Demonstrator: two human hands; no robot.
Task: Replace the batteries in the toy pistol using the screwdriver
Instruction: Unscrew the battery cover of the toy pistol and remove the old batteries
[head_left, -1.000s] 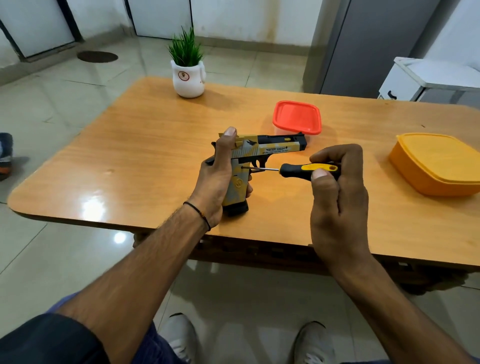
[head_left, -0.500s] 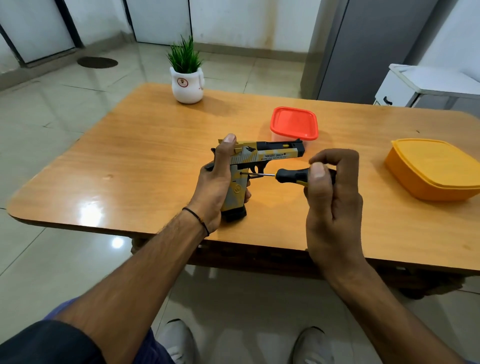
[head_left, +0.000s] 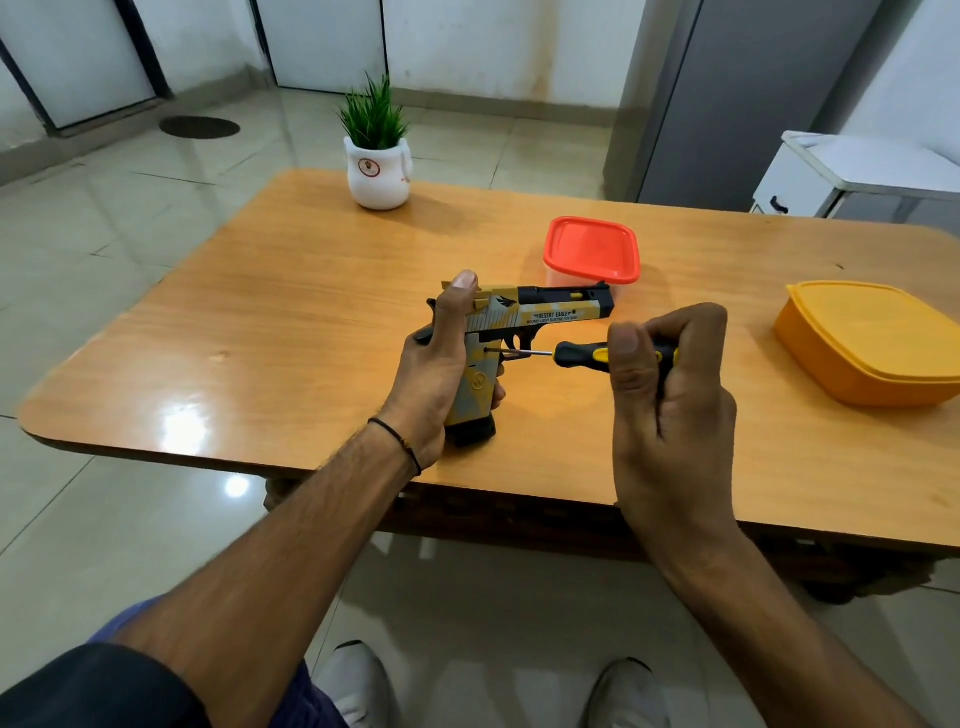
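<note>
The toy pistol (head_left: 540, 316) is yellow, grey and black and stands upright on its grip base on the wooden table (head_left: 291, 322), barrel pointing right. My left hand (head_left: 441, 364) wraps the grip from behind, thumb up along the slide's rear. My right hand (head_left: 670, 384) pinches the black-and-yellow handle of the screwdriver (head_left: 582, 354), held level. Its thin shaft points left and the tip touches the side of the grip just behind the trigger.
A red-lidded small container (head_left: 592, 249) sits just behind the pistol's muzzle. A larger orange lidded box (head_left: 872, 338) lies at the right. A white pot with a green plant (head_left: 378, 166) stands at the far edge. The table's near edge is close to my wrists.
My right fingers have shifted round the screwdriver handle, whose yellow stripe shows differently, as in turning. The pistol and my left hand kept their pose; the camera moved slightly.
</note>
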